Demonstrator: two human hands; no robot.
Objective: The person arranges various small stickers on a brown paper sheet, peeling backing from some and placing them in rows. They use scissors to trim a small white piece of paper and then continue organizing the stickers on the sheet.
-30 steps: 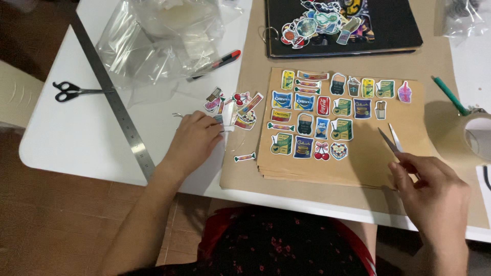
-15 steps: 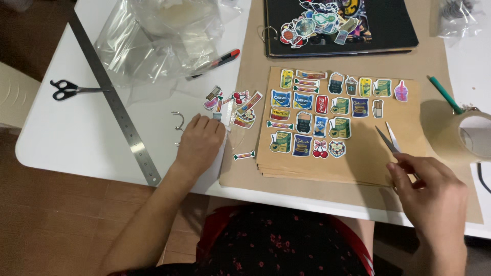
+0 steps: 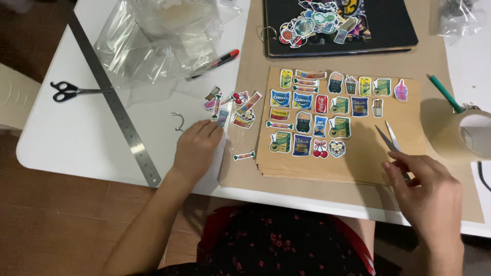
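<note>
Your left hand (image 3: pixel 197 148) lies flat and open on the table near its front edge, loose stickers (image 3: pixel 232 106) just beyond its fingertips. Your right hand (image 3: pixel 427 191) grips tweezers (image 3: pixel 389 139), tips pointing away across the card (image 3: pixel 353 153).

One scissors (image 3: pixel 71 91), one ruler (image 3: pixel 113 99), one tweezers (image 3: pixel 388 139), one tape roll (image 3: pixel 473 134).

A white table (image 3: pixel 76 148) carried everything. Just left of the left hand's fingers (image 3: pixel 204 130) lay a small metal ring (image 3: pixel 177 121); farther left, a steel ruler (image 3: pixel 112 99) and black scissors (image 3: pixel 71 91). Beyond those fingertips sat crumpled clear plastic (image 3: pixel 153 38) and a red-and-black cutter (image 3: pixel 215 62); to their right, brown paper (image 3: pixel 250 56).
</note>
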